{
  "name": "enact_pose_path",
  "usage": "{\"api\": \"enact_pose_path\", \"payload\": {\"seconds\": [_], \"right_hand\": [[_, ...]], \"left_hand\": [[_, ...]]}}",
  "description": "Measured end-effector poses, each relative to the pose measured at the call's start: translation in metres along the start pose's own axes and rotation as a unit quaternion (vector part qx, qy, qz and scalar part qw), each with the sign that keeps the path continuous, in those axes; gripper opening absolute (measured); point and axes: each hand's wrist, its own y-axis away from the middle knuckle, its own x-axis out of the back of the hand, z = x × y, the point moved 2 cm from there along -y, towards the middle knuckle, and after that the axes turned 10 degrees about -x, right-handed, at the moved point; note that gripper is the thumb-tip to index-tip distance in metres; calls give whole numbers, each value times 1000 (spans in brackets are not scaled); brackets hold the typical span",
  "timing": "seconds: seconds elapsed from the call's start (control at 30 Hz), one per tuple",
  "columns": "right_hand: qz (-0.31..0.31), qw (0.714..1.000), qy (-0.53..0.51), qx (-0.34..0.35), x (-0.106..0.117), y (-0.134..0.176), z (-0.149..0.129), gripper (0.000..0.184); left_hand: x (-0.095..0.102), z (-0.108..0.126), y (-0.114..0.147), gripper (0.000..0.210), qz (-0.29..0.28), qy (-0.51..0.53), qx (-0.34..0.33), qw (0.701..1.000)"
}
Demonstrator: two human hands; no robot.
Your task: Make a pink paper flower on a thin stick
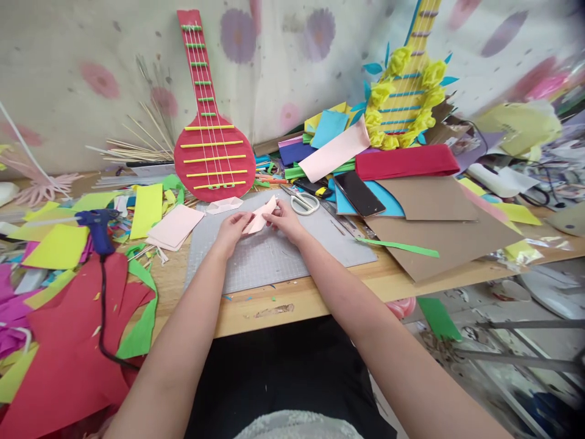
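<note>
Between my two hands, just above the grey cutting mat [247, 268], is a pale pink folded paper piece [259, 218]. My left hand [235, 230] pinches its left end, and my right hand [286, 221] grips its right side with bent fingers. Behind them on the mat lies a small pale pink cut piece [223, 205], apart from my hands. White-handled scissors [305, 203] rest just beyond my right hand. To the left, a short stack of pale pink paper sheets [176, 227] overlaps the mat's edge.
A red paper lute-like instrument [214, 155] leans at the back; a yellow one with paper flowers [404, 103] stands right. A blue glue gun [98, 231] with its cord sits left among paper scraps. A phone [360, 194] and brown cardboard [439, 238] lie right.
</note>
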Motion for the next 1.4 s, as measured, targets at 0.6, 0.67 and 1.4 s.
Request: {"api": "enact_pose_path", "payload": {"seconds": [0.6,0.67,1.4], "right_hand": [[24,999,26,-16,-4,5,-3,18],[16,999,35,-16,-6,6,-3,19],[83,972,199,97,-11,9,-3,23]], "left_hand": [[3,-7,-2,16,108,25,4,994],[3,-8,-2,15,107,28,3,994],[-1,-6,-1,12,82,28,11,996]]}}
